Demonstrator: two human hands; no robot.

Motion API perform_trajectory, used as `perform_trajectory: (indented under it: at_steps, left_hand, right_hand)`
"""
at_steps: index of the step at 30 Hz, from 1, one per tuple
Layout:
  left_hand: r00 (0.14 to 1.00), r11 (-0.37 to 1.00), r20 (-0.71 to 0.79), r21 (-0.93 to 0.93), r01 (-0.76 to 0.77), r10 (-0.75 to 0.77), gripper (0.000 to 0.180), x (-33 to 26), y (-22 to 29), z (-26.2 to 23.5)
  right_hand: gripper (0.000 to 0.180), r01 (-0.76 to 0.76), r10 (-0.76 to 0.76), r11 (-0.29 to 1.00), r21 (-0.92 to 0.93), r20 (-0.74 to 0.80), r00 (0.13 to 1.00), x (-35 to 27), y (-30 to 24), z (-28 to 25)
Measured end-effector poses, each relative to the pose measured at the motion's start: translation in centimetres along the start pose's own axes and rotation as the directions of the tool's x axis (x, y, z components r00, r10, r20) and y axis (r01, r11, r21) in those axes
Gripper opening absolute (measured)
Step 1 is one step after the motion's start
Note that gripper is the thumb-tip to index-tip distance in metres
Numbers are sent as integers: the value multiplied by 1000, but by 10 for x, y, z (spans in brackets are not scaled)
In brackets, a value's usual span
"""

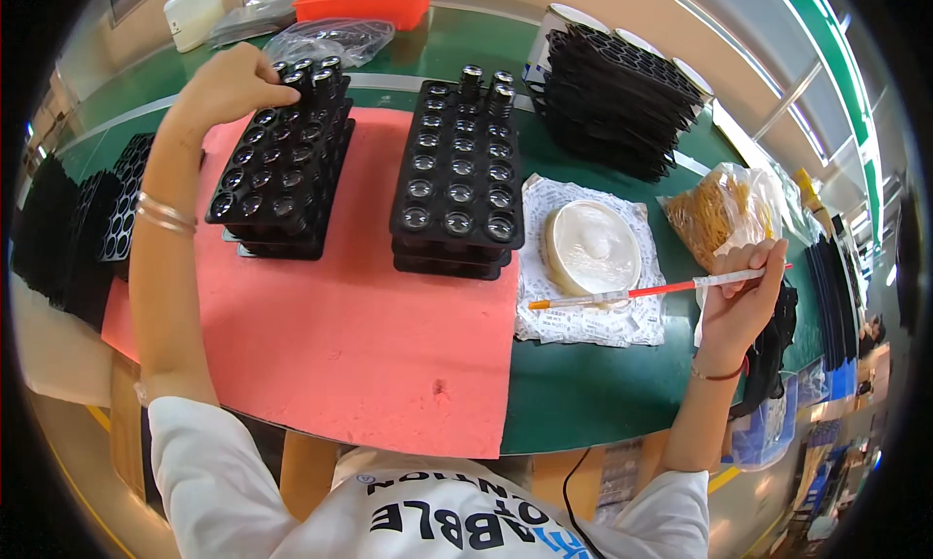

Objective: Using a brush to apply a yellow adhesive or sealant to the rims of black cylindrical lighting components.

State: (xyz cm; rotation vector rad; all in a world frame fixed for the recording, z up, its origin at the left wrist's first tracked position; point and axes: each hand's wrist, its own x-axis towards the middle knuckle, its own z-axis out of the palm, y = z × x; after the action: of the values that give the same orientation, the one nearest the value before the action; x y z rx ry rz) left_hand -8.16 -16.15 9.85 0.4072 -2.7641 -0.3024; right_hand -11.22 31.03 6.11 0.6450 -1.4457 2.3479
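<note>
My left hand [225, 85] is closed at the far end of the left black rack [238, 246], its thumb and fingers pinching a black tube with a glassy top; the fingers partly hide it. Beside them, a few raised tubes [321, 76] stick up above the rows of round, shiny tops. My right hand [741, 301] grips a slim brush [661, 290] with a red shaft, pale wrapping and amber tip. That brush slants across the near edge of a round, shallow dish [595, 243] holding something whitish and translucent; I cannot tell whether they touch.
A second black rack [455, 230] of tubes stands on the pink mat [360, 355]. Printed paper [632, 331] lies beneath the dish. Stacked black racks [617, 102], a bag of tan strands [719, 214], an orange tray [364, 2] and a white bottle [194, 13] surround the work.
</note>
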Motion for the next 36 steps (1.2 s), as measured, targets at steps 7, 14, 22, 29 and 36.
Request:
perform_trajectory:
  at_steps: [7, 14, 22, 29, 36]
  left_hand:
    - [954, 955, -87, -57, -292, 287, 46, -18, 85, -4]
    - [905, 902, 59, 76, -425, 421, 46, 47, 137, 45]
    - [915, 917, 159, 95, -387, 370, 36, 51, 156, 57]
    - [910, 791, -88, -465, -397, 405, 18, -69, 197, 4]
    - [713, 688, 173, -488, -537, 679, 33, -148, 165, 56]
  right_hand:
    - [34, 90, -90, 996, -7, -120, 989, 6, -7, -4]
    - [36, 285, -307, 949, -132, -198, 931, 4, -14, -5]
    - [37, 524, -555, 755, -395, 43, 831, -5, -13, -18]
    - [37, 674, -619, 638, -374, 271, 737, -5, -8, -19]
    - [37, 645, -576, 673, -361, 291, 764, -4, 4, -20]
